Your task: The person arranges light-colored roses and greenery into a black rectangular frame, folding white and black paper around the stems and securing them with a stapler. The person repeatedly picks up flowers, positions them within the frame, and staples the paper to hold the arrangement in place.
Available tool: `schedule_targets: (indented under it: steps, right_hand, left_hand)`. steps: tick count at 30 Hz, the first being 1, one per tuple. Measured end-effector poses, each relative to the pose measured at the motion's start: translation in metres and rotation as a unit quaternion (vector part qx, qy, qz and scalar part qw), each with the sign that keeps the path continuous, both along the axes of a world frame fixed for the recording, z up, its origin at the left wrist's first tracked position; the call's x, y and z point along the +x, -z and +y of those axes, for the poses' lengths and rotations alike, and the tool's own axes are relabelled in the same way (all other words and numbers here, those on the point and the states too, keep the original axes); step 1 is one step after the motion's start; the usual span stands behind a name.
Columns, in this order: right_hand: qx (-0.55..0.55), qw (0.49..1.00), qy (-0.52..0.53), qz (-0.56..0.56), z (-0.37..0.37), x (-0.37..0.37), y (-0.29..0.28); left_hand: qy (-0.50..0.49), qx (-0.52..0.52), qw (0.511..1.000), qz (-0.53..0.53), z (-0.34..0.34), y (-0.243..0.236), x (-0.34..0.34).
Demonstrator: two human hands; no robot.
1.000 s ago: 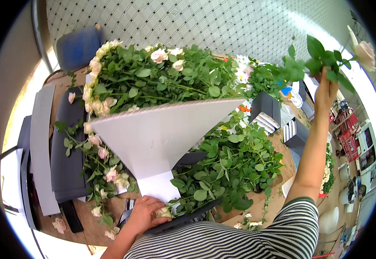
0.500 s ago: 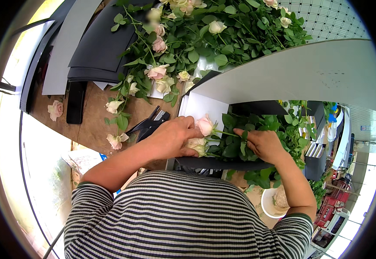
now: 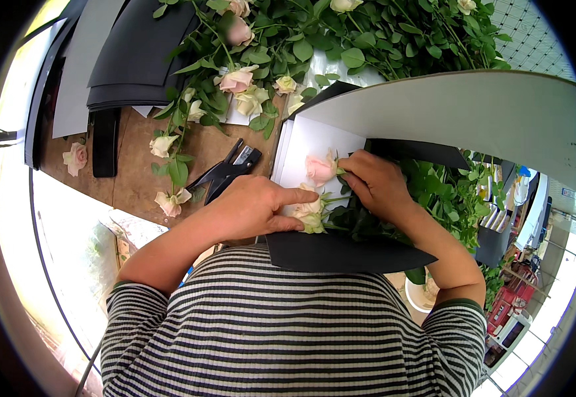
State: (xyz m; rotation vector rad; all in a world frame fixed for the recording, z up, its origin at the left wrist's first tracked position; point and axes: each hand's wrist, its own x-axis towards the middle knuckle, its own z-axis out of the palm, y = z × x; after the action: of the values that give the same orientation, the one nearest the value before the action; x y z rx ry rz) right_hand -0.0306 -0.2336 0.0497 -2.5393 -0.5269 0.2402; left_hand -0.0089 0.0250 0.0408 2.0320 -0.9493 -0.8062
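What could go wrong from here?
1. The left hand has its thumb and forefinger about a cream rose; too firm a squeeze might bruise petals.
2. The right hand is at the pink rose just behind its bloom; a tug could snap the neck.
3. A loose rose lies near the table edge; the left forearm might knock it off.

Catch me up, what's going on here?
The person's right hand pinches a pink rose just under its bloom, over white paper. The left hand touches the cream rose beside it with thumb and forefinger. A black tool lies on the table to the left, and more roses lie beyond.
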Motion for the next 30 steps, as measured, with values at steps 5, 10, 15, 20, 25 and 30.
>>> schedule_targets:
  steps: [5, 10, 15, 20, 25, 30]
  right_hand:
    - [-0.009, 0.999, -0.044, -0.010, 0.006, -0.007, 0.003]
    - [-0.012, 0.998, -0.055, -0.028, 0.007, -0.013, 0.008]
    - [-0.042, 0.995, -0.059, -0.063, 0.006, -0.019, 0.008]
    - [0.046, 0.987, -0.149, 0.032, -0.027, -0.001, -0.054]
    - [0.616, 0.776, -0.133, -0.036, -0.127, 0.077, -0.163]
    - [-0.022, 0.853, 0.426, -0.301, -0.260, 0.211, -0.100]
  left_hand:
    - [0.005, -0.012, 1.000, 0.014, 0.001, -0.001, 0.002]
    - [-0.018, -0.025, 0.995, 0.098, 0.006, -0.008, 0.010]
    - [-0.009, -0.155, 0.959, -0.238, -0.025, -0.027, 0.015]
    - [0.095, -0.057, 0.961, -0.252, -0.037, -0.019, 0.020]
    - [0.060, -0.051, 0.963, -0.257, -0.027, -0.021, 0.014]
    - [0.095, -0.051, 0.961, -0.254, -0.042, -0.019, 0.021]
